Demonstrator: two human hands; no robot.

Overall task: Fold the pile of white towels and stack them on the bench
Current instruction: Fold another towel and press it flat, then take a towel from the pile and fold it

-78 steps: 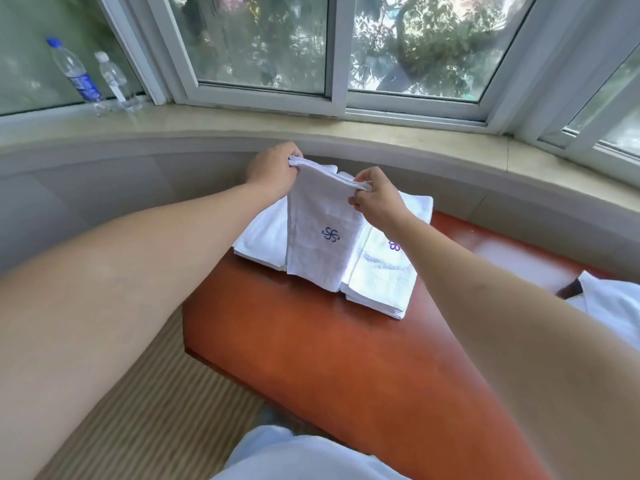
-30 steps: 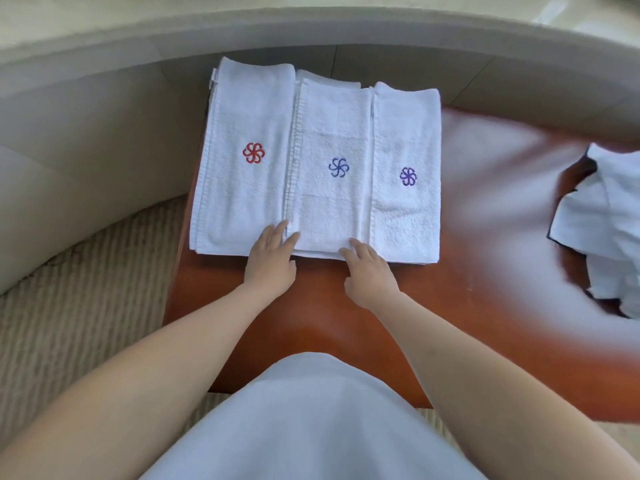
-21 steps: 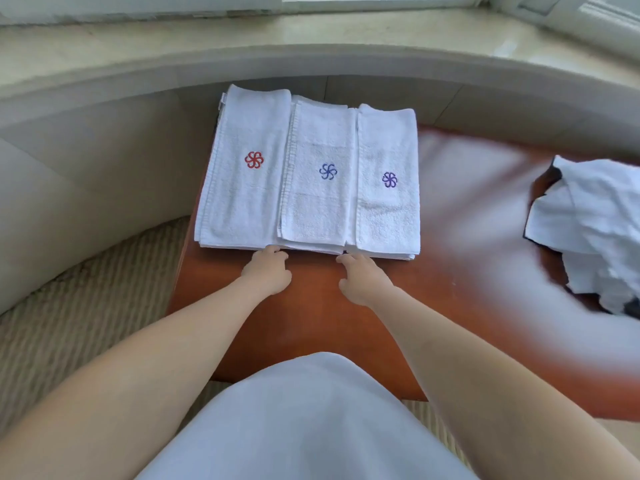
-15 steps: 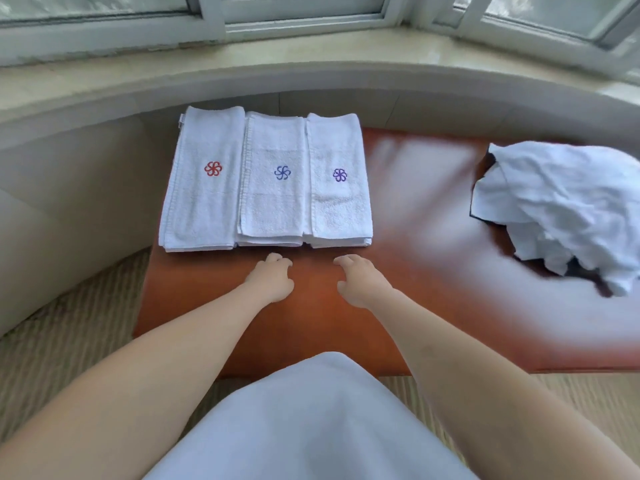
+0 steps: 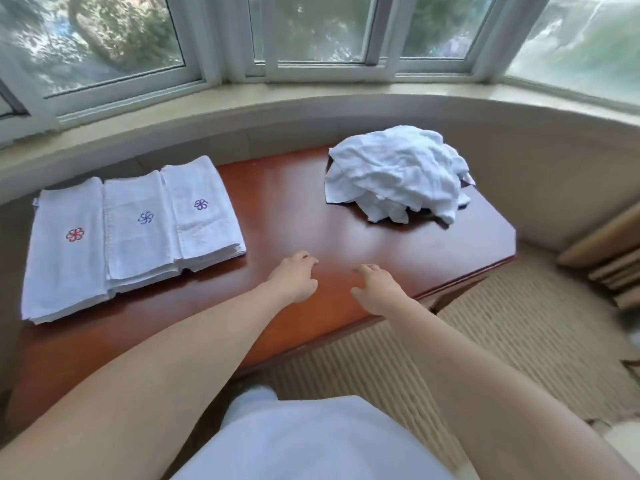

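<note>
Window-side bench: my left hand and right hand hover empty, fingers loosely curled, between folded towels and unfolded pile, ready to fetch another.

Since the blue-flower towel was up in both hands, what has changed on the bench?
That towel was laid down between the red-flower towel and the purple-flower towel, then let go. The left hand and right hand drew back and now hover empty over the bare bench, toward the unfolded pile. The pile and the two outer towels look unmoved.
</note>
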